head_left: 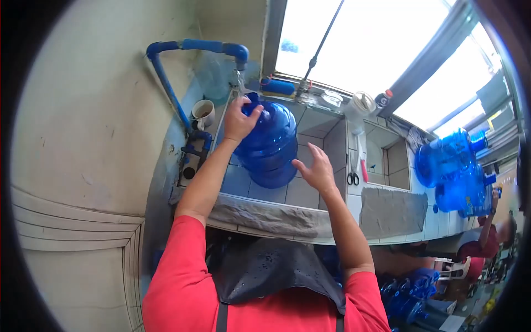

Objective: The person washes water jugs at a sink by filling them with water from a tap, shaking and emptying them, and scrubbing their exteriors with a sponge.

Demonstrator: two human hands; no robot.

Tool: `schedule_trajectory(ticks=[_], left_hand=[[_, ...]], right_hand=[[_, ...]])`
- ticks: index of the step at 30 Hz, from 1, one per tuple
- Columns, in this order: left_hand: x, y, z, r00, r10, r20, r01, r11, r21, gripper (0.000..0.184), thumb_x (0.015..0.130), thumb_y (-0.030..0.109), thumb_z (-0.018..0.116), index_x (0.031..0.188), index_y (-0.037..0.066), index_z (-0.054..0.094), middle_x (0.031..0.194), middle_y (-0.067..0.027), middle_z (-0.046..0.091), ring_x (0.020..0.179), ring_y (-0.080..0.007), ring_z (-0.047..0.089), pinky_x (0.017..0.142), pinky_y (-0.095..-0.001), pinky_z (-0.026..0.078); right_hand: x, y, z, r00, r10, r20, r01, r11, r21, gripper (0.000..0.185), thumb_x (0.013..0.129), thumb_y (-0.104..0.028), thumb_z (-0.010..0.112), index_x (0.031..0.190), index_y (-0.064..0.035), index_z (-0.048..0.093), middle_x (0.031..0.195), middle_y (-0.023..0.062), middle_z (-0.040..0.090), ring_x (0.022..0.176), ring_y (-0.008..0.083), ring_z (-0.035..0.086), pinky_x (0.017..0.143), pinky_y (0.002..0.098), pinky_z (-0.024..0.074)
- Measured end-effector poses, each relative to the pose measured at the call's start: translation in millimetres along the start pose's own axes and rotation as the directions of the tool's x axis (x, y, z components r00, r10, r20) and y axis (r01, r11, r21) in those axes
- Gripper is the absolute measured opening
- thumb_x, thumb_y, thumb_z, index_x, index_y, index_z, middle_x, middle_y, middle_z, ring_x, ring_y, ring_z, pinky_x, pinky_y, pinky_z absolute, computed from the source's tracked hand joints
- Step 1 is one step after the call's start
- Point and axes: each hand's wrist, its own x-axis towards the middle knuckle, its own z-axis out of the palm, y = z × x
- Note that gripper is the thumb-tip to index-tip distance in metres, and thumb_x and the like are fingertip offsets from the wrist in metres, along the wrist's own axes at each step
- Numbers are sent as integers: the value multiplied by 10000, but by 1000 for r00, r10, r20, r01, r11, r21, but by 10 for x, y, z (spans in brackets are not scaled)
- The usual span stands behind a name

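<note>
A large translucent blue water jug (pixel 271 141) stands slightly tilted in the tiled sink (pixel 315 122), its mouth under the bent blue pipe (pixel 204 47). Water (pixel 240 83) runs from the pipe's end toward the neck. My left hand (pixel 241 120) is at the jug's neck, thumb and fingers curved around it; the neck is partly hidden behind them. To the right of the jug my right hand (pixel 316 169) is open, fingers spread, holding nothing. Its thumb tip is close to the jug's side; whether it touches I cannot tell.
A white mug (pixel 203 112) stands left of the sink. Black-handled scissors (pixel 353 176) and a pink-handled knife (pixel 364 169) lie on the divider. Grey cloths (pixel 392 213) cover the front edge. More blue jugs (pixel 451 157) stand at right, near another person (pixel 487 240).
</note>
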Motion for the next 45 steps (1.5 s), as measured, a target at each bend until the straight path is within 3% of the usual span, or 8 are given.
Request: schedule_trajectory(ticks=[8, 22, 29, 30, 32, 36, 43, 45], left_hand=[[474, 117, -250, 676, -9, 737, 40, 999, -24, 454, 747, 419, 824, 976, 81, 625, 959, -89, 685, 921, -248, 668, 815, -347, 507], [-122, -494, -205, 799, -549, 245, 573, 819, -32, 427, 859, 437, 730, 802, 21, 649, 727, -97, 666, 697, -166, 627, 675, -329, 486], [-1604, -1024, 108, 363, -923, -127, 925, 373, -67, 601, 941, 619, 503, 981, 38, 651, 790, -108, 685, 780, -252, 666, 731, -382, 505], [-1673, -1054, 105, 48, -987, 155, 980, 16, -199, 586, 947, 613, 509, 1003, 48, 654, 810, -81, 683, 770, -211, 660, 708, -353, 509], [-1653, -919, 79, -233, -862, 450, 907, -360, -220, 570, 952, 607, 516, 1026, 59, 657, 829, -53, 681, 759, -169, 653, 685, -324, 514], [-1364, -641, 82, 171, -590, 789, 945, -129, -301, 602, 949, 643, 472, 1046, 81, 663, 852, -60, 701, 738, -188, 664, 679, -342, 526], [-953, -740, 147, 432, -541, 721, 834, -64, -548, 598, 956, 621, 465, 1012, 68, 687, 832, -75, 707, 732, -208, 668, 698, -360, 515], [-872, -778, 155, 469, -613, 636, 808, 7, -589, 598, 958, 615, 463, 1003, 65, 694, 826, -80, 709, 731, -213, 670, 704, -365, 512]], right_hand=[[792, -722, 636, 995, -102, -20, 104, 983, 152, 837, 726, -466, 824, 1344, 8, 517, 1254, 217, 617, 1166, 369, 592, 1002, 417, 463], [1150, 323, 419, 916, 331, -228, -64, 680, 731, 473, 776, -398, 828, 968, 11, 689, 926, 56, 710, 810, 186, 665, 780, 321, 524], [984, 1394, -279, 712, 700, -57, -127, 208, 970, 521, 817, -394, 777, 1131, -12, 613, 1040, 94, 653, 915, 229, 650, 826, 375, 534], [958, 1485, -317, 721, 690, -54, -128, 210, 969, 521, 817, -394, 777, 1131, -12, 613, 1040, 94, 653, 915, 229, 650, 826, 375, 534], [870, 1575, -377, 836, 527, 153, -122, -93, 988, 581, 850, -452, 711, 1215, -23, 568, 1158, 116, 625, 1062, 279, 609, 933, 446, 488], [784, 1848, -237, 904, 328, 273, -179, -290, 940, 684, 877, -553, 610, 1338, -57, 518, 1344, 138, 557, 1266, 320, 490, 1085, 516, 365], [792, 1802, -117, 913, 274, 303, -239, -244, 940, 692, 950, -573, 486, 1426, -72, 460, 1435, 133, 490, 1318, 329, 449, 1131, 503, 333], [826, 1750, -140, 960, 247, 132, -202, 288, 936, 689, 972, -569, 441, 1448, -72, 432, 1458, 138, 462, 1315, 335, 451, 1124, 509, 343]])
